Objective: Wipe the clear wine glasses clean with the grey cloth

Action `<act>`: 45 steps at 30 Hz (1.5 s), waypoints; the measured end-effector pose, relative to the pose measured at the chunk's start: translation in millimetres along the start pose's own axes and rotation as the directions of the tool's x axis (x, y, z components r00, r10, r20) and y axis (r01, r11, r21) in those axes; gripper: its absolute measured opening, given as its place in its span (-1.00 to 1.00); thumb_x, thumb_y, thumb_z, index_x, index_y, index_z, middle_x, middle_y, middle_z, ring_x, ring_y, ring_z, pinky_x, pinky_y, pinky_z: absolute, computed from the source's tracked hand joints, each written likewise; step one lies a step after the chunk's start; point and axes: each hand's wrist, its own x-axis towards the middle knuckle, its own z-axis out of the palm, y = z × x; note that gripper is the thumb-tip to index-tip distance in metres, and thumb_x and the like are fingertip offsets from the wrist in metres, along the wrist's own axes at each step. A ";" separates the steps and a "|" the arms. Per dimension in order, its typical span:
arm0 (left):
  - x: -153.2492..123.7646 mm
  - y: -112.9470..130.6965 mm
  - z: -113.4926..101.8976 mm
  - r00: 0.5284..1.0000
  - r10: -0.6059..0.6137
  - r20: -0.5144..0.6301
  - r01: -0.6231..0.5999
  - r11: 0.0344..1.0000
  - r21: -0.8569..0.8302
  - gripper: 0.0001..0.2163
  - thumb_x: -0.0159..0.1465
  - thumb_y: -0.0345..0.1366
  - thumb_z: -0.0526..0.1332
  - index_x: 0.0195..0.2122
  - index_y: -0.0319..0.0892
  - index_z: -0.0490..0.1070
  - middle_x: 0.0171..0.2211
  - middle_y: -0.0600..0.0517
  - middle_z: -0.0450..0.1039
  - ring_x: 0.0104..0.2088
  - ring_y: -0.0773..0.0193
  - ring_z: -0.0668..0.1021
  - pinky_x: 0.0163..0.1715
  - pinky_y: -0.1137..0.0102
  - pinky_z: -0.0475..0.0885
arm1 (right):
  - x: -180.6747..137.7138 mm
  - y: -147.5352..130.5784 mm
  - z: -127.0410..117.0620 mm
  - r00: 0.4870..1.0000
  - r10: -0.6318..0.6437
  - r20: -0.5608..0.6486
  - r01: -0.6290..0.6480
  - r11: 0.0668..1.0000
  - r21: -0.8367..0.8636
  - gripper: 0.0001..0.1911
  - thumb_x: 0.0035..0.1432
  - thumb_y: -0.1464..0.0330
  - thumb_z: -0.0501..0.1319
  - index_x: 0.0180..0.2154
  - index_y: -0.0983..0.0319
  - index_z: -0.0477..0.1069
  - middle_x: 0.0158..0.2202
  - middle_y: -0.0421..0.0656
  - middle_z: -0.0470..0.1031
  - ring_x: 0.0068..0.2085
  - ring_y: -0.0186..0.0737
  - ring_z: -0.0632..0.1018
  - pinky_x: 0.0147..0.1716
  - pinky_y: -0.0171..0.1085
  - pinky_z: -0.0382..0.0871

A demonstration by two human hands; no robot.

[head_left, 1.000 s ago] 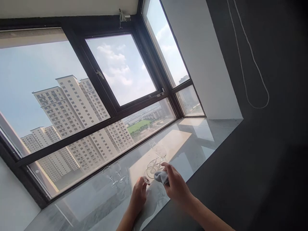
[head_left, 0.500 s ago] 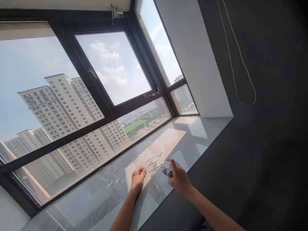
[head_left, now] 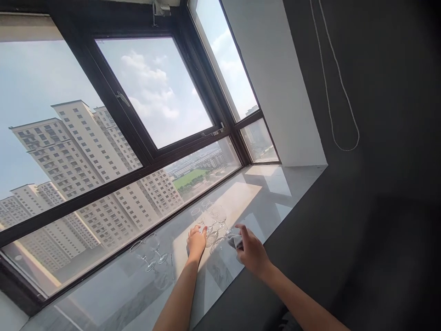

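My left hand [head_left: 196,241] is closed low on the stem of a clear wine glass [head_left: 196,214], which stands upright on the marble window sill [head_left: 220,276]. It is at the left edge of a cluster of several clear wine glasses [head_left: 216,218]. My right hand [head_left: 252,252] is just right of the cluster and pinches a small grey cloth [head_left: 234,239]. Two more wine glasses [head_left: 149,252] stand apart to the left on the sill.
A large black-framed window [head_left: 151,161] runs along the back of the sill, with high-rise buildings outside. A white wall pier [head_left: 275,92] closes the sill's far end. A bead cord loop [head_left: 339,101] hangs on the dark wall at the right.
My left hand carried a wine glass from in front of the cloth up and left, then set it upright beside the cluster. My right hand drew the cloth off it and stayed at the right.
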 end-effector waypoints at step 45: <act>-44.1 -48.7 -63.6 0.946 0.073 -0.314 -0.159 0.953 -0.259 -0.62 0.26 -0.15 0.13 0.07 -0.14 0.41 -0.38 0.00 0.53 -0.34 0.14 0.57 -0.23 0.32 0.44 | -17.3 -3.9 17.3 0.988 -0.141 -0.065 0.142 0.990 0.003 -0.30 -0.07 0.70 0.06 0.13 0.20 0.14 -0.24 -0.09 0.46 -0.22 -0.11 0.53 -0.37 -0.28 0.41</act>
